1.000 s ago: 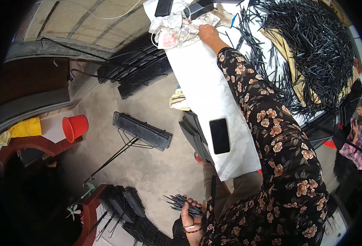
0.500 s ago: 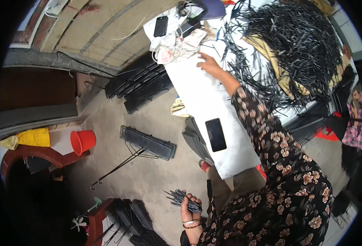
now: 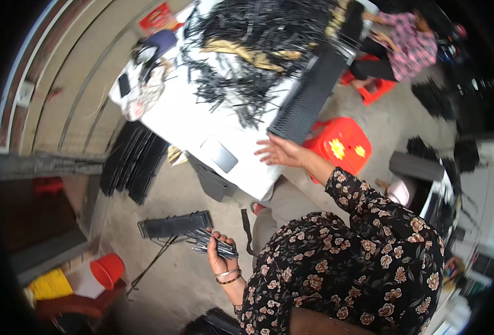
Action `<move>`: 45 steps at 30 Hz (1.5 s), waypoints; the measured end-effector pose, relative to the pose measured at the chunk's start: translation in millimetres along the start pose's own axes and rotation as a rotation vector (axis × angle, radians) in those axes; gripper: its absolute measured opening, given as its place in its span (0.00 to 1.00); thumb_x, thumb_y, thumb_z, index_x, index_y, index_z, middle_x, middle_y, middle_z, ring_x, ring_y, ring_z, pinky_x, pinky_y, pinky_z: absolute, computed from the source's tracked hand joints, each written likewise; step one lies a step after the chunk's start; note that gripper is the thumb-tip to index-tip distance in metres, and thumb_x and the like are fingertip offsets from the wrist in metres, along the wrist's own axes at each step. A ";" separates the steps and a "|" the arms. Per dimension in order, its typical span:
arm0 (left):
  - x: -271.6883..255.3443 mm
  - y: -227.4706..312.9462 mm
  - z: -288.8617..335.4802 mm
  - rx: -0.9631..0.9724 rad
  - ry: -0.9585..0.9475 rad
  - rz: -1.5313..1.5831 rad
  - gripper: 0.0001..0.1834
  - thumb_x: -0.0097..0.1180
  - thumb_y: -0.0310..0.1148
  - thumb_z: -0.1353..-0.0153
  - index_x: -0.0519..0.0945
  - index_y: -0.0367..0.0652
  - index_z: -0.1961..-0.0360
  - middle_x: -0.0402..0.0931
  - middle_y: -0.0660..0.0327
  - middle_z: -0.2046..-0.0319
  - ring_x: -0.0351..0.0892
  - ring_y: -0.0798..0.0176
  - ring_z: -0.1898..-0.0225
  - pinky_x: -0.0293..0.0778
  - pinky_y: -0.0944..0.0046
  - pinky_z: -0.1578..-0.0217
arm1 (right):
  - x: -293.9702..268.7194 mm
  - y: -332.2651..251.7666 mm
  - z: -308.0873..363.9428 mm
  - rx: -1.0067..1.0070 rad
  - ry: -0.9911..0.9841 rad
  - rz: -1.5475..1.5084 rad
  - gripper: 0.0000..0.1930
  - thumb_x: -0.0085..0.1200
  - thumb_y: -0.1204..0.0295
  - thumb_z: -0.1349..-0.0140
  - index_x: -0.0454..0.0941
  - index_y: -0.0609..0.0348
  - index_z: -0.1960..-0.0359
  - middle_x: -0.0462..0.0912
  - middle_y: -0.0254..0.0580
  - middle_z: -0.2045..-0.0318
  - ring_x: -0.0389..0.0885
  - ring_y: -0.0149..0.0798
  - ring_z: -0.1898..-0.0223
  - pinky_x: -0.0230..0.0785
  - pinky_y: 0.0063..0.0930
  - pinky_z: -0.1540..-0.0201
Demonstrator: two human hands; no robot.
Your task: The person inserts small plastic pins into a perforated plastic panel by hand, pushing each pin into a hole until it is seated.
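Observation:
My left hand [image 3: 222, 258] is closed around a bundle of thin dark strips [image 3: 201, 241], held out over the floor to the left of my body. My right hand [image 3: 280, 152] is open with its fingers spread, at the near right edge of the white-covered table [image 3: 174, 120]. It is close to the end of a long black mesh tray [image 3: 303, 97], and I cannot tell whether it touches it. A phone [image 3: 219, 155] lies on the white cover to its left. Farther back, a big heap of black strips [image 3: 258, 28] spreads over the table.
A red stool [image 3: 350, 148] stands right of the table. Beyond it, a person in a pink checked top [image 3: 412, 47] sits at the table's far right. A black mesh rack [image 3: 174, 224] with long hooks lies on the floor at left, near a red bucket [image 3: 107, 271].
My view has swung to the right. My right hand has left the spot beside the crumpled cloth and come to the table's near right edge. The bundle stays in my left hand.

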State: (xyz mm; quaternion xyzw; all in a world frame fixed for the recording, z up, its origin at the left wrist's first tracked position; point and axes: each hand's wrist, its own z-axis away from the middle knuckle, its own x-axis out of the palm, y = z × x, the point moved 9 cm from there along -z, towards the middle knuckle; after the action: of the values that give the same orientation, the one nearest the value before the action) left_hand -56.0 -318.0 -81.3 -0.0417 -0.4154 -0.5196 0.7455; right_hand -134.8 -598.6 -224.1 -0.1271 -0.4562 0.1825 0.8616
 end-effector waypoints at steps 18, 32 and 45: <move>80.5 -127.6 2.9 -0.093 -0.135 -0.187 0.15 0.50 0.29 0.38 0.69 0.45 0.50 0.74 0.65 0.66 0.72 0.68 0.67 0.74 0.65 0.64 | -275.1 187.9 158.9 -0.026 0.338 1.096 0.31 0.40 0.45 0.41 0.78 0.64 0.58 0.77 0.58 0.58 0.75 0.55 0.55 0.65 0.38 0.50; 143.7 -233.0 -30.7 -0.203 -0.069 -0.234 0.13 0.50 0.31 0.38 0.71 0.45 0.52 0.75 0.67 0.64 0.74 0.71 0.66 0.72 0.68 0.64 | -197.1 26.8 214.0 0.054 0.040 1.339 0.27 0.44 0.48 0.43 0.80 0.63 0.65 0.80 0.56 0.64 0.78 0.54 0.60 0.68 0.43 0.54; 164.7 -216.5 -90.3 -0.119 -0.027 -0.343 0.14 0.50 0.31 0.37 0.70 0.45 0.50 0.75 0.66 0.65 0.75 0.71 0.67 0.74 0.69 0.67 | -182.5 -46.7 219.2 0.145 0.312 1.350 0.20 0.48 0.57 0.42 0.79 0.64 0.64 0.80 0.56 0.68 0.79 0.53 0.64 0.70 0.42 0.59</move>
State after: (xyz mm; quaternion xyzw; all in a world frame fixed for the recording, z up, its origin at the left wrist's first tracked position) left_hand -160.3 -583.3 -111.0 -0.0213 -0.3947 -0.6623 0.6365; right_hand -402.4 -707.7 -220.2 -0.3497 -0.1349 0.6880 0.6214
